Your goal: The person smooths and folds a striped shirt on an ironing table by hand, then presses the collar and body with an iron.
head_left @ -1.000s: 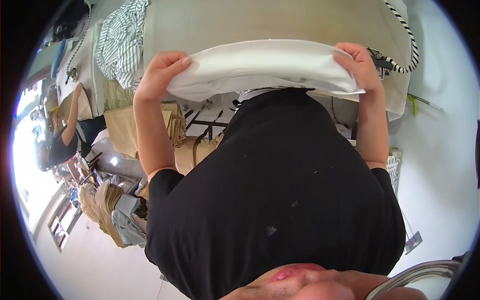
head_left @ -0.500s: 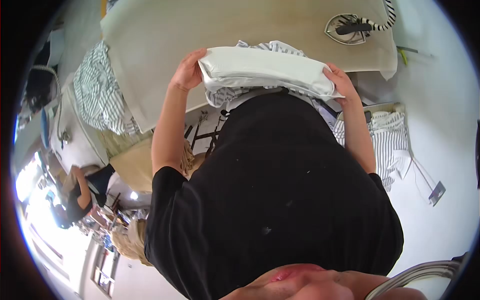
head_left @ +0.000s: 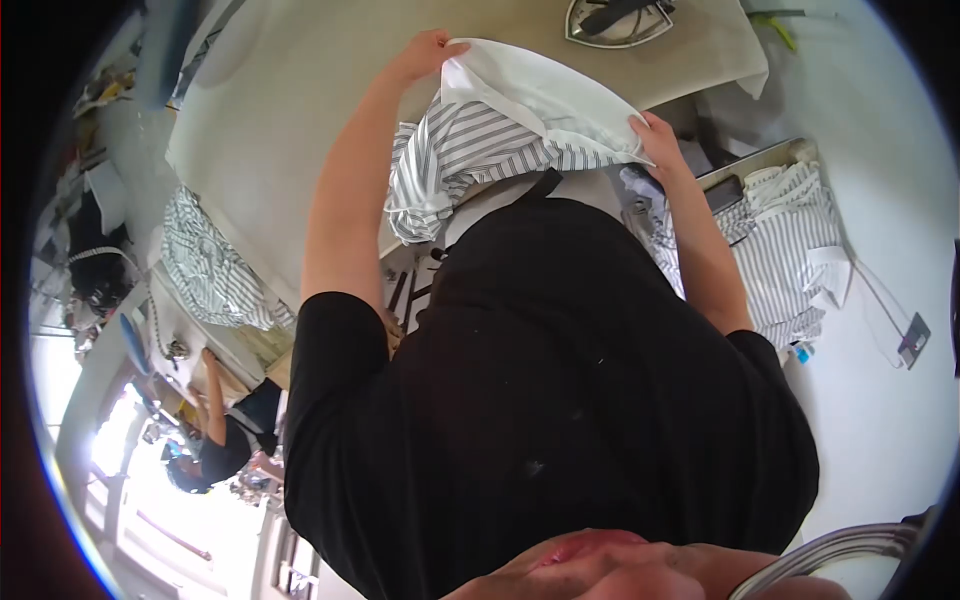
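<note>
A grey-and-white striped garment (head_left: 490,140) with a wide white band (head_left: 545,80) hangs between my two hands at the near edge of the pressing table (head_left: 300,70). My left hand (head_left: 432,53) is closed on the band's upper left end, thumb over the cloth. Lower down, my right hand (head_left: 652,140) pinches the band's right end. The band slants down from left to right, and the striped cloth bunches below it beside my left forearm. An iron (head_left: 620,22) rests on the table beyond my right hand.
Striped cloth (head_left: 795,250) lies in a tray at the right, beside a dark phone-like object (head_left: 723,193). More striped cloth (head_left: 215,260) drapes at the left. A co-worker in dark clothes (head_left: 225,450) is farther left.
The white band has gone from nearly level to slanted, its left end raised with my left hand, and more striped cloth shows below. The view has turned, bringing the right-hand tray into sight.
</note>
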Motion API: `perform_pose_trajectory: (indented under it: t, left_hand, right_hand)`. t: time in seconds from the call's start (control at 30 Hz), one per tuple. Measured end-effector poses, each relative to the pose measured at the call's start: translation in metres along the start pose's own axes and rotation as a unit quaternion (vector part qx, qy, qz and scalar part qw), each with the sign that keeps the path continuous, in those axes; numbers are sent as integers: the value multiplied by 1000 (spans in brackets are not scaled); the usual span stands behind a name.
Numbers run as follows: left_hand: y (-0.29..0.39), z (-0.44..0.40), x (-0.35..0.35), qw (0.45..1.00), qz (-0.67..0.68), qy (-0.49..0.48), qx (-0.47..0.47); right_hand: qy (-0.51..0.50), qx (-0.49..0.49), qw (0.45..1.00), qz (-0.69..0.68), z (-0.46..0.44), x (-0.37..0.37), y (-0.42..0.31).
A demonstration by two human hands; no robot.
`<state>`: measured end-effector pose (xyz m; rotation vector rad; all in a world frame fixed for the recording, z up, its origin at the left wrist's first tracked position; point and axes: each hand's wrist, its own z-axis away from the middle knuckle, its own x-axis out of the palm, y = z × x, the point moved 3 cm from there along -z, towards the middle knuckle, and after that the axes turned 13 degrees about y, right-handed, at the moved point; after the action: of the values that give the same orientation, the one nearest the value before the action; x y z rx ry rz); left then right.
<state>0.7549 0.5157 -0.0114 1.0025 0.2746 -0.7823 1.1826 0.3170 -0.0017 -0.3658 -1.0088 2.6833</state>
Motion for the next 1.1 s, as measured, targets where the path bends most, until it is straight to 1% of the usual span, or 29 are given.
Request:
perform_pose_trajectory:
  t: [0.03, 0.13, 0.17, 0.27, 0.3, 0.37, 0.4, 0.43, 0.53, 0.57, 0.63, 0.67, 0.7, 0.77, 0.8, 0.9, 0.93, 1.03, 1.07, 1.1]
  left_hand:
    - [3, -4, 6, 1000, -14, -11, -4]
    - [14, -16, 12, 984, -153, 92, 27]
    - [16, -17, 18, 983, -158, 89, 25]
    - [10, -9, 32, 955, -228, 188, 24]
    - [19, 0, 34, 953, -231, 193, 23]
    - [44, 27, 38, 903, -335, 263, 61]
    - [56, 30, 37, 870, -383, 299, 81]
    - [65, 30, 36, 868, -385, 303, 82]
    - [77, 34, 56, 863, -400, 188, 247]
    - [71, 38, 68, 862, -401, 187, 247]
    - [73, 56, 93, 866, -269, 151, 393]
    - [72, 59, 98, 865, -270, 151, 395]
    - [76, 71, 102, 872, -268, 162, 375]
    - [78, 99, 107, 888, -261, 184, 331]
    - [76, 109, 107, 888, -261, 184, 330]
    - [65, 129, 105, 886, -314, 163, 301]
    - [62, 129, 101, 886, -315, 164, 299]
    - [50, 114, 83, 932, -215, 158, 247]
    - [51, 107, 78, 930, -213, 163, 250]
    - [50, 102, 68, 919, -208, 267, 203]
  right_hand:
    - [2, 13, 1000, -13, -3, 0, 8]
    - [-8, -83, 993, 80, -20, 3, 11]
    - [-10, -78, 994, 76, -24, 4, 13]
    - [8, -125, 977, 174, -32, 6, 12]
    - [4, -128, 977, 171, -32, 6, 10]
    - [0, -234, 915, 329, -33, 7, -1]
    - [2, -285, 869, 403, -36, 10, -9]
    - [1, -290, 869, 400, -41, 13, -16]
    - [-32, -324, 802, 500, -40, 27, -26]
    - [-32, -323, 803, 499, -40, 33, -30]
    - [-50, -318, 810, 490, -43, 53, -40]
    - [-58, -315, 814, 485, -45, 63, -46]
    - [-55, -315, 815, 483, -46, 73, -52]
    - [-71, -310, 855, 409, -47, 92, -64]
    - [-73, -310, 855, 409, -51, 101, -68]
    - [-114, -330, 828, 439, -63, 129, -80]
    - [-115, -330, 828, 438, -67, 134, -83]
    - [-158, -336, 798, 475, -72, 143, -85]
    - [-156, -340, 795, 477, -74, 143, -87]
    - [-149, -366, 794, 462, -72, 142, -86]
